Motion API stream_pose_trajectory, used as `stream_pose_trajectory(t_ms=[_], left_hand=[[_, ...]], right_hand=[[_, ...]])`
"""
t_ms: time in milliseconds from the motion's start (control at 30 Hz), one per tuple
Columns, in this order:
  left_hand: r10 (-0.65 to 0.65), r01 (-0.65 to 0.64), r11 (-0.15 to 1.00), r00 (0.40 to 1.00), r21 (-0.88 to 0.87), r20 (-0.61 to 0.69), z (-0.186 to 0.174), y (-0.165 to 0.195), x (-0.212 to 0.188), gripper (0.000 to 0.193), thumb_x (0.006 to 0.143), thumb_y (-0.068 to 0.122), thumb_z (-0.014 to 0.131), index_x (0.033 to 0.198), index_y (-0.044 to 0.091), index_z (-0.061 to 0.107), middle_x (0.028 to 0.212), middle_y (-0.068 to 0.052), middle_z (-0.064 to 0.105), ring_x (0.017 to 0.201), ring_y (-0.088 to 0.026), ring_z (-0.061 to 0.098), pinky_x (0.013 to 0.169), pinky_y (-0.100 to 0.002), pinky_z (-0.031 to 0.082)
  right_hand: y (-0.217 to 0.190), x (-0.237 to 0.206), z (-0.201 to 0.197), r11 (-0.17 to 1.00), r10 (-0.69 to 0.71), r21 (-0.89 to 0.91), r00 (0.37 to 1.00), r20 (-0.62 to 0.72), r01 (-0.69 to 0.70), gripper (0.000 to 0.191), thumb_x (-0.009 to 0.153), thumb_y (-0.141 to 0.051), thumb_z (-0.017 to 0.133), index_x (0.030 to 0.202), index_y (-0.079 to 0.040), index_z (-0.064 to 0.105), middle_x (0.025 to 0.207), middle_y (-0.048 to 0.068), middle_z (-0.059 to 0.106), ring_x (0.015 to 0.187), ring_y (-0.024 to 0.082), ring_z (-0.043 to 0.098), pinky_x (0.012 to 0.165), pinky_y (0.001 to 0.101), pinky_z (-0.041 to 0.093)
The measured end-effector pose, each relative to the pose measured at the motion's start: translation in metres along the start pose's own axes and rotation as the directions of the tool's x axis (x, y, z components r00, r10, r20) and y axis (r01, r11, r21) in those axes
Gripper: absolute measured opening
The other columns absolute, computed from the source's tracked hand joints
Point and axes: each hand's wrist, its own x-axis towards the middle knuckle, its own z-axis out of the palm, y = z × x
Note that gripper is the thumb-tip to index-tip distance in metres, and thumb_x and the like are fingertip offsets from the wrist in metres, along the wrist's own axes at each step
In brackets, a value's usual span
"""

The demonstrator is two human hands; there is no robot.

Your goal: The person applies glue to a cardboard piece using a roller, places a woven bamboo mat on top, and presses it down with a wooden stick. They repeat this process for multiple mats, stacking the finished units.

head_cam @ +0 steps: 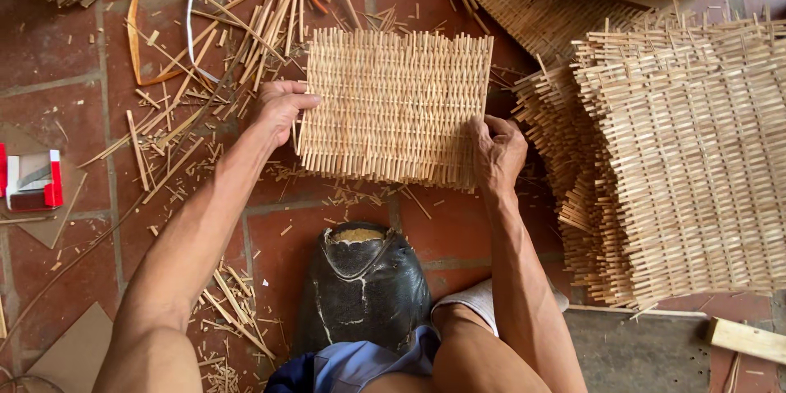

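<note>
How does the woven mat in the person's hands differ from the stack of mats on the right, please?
The woven mat is a single piece lying flat on the tiled floor; the stack of mats is many layers piled high. The left hand and right hand hold the single mat's edges; nothing touches the stack. The single mat's edges look neat, the stack's ragged. Both are pale woven strips.

1. Left hand (281,108): extended forward, fingers curled, thumb pointed toward the right.
2. Left forearm: bare, ran diagonally from lower left up to the wrist.
3. Right hand (496,151): set lower than the left, knuckles up, fingers bent in a pinching grip.
4. Right forearm: bare, rose near-vertically from the lower edge.
5. Hands: held well apart, both closed in grip.
</note>
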Motion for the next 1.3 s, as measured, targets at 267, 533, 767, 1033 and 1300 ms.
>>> stream_pose_trajectory(t_ms=[267,533,767,1033,1300], left_hand=[[-0.039,0.042,0.998,0.998,0.055,-0.053,0.002,0.003,0.001,0.037,0.074,-0.005,0.085,0.106,-0.005,0.067,0.092,-0.012,0.073,0.079,-0.017,0.07,0.07,-0.028,0.059],[-0.103,0.119,0.978,0.99,0.172,-0.101,0.001,0.009,-0.004,0.028,0.074,-0.002,0.083,0.099,-0.001,0.073,0.085,-0.012,0.075,0.07,-0.016,0.071,0.059,-0.025,0.058],[-0.126,0.195,0.916,0.969,0.35,-0.211,0.005,0.014,-0.005,0.029,0.071,0.005,0.086,0.094,0.001,0.069,0.104,-0.017,0.074,0.08,-0.018,0.068,0.067,-0.028,0.058],[0.687,-0.436,0.204,0.702,0.877,0.189,0.016,0.018,-0.028,0.059,0.076,-0.004,0.075,0.131,0.012,0.062,0.136,-0.027,0.05,0.123,-0.035,0.047,0.098,-0.054,0.042],[0.258,-0.723,-0.134,0.634,0.677,0.729,0.045,0.038,-0.028,0.033,0.109,0.003,0.05,0.129,0.022,0.068,0.135,-0.019,0.056,0.121,-0.03,0.055,0.101,-0.044,0.051]], right_hand=[[0.0,0.002,0.009,0.989,0.005,-0.147,1.0,-0.026,-0.009,0.025,0.093,-0.027,0.076,0.106,-0.007,0.081,0.105,0.014,0.076,0.087,0.025,0.071,0.075,0.0406,0.057],[-0.003,0.004,0.006,0.989,0.128,-0.081,0.992,0.013,-0.127,0.025,0.091,-0.026,0.075,0.108,-0.007,0.08,0.105,0.013,0.077,0.085,0.023,0.072,0.076,0.0393,0.06],[-0.016,0.008,0.002,0.973,0.217,-0.096,0.975,0.05,-0.212,0.026,0.092,-0.024,0.073,0.11,-0.006,0.078,0.1,0.01,0.078,0.082,0.02,0.073,0.075,0.0395,0.059],[-0.016,-0.001,0.005,0.985,-0.105,-0.138,0.994,-0.016,0.102,0.026,0.093,-0.02,0.071,0.119,-0.021,0.074,0.093,0.006,0.068,0.075,0.02,0.064,0.058,0.0343,0.053],[-0.036,-0.007,-0.012,0.958,-0.004,-0.284,0.995,0.105,0.033,0.02,0.1,-0.023,0.065,0.116,-0.03,0.076,0.099,0.006,0.067,0.082,0.021,0.064,0.067,0.04,0.054]])
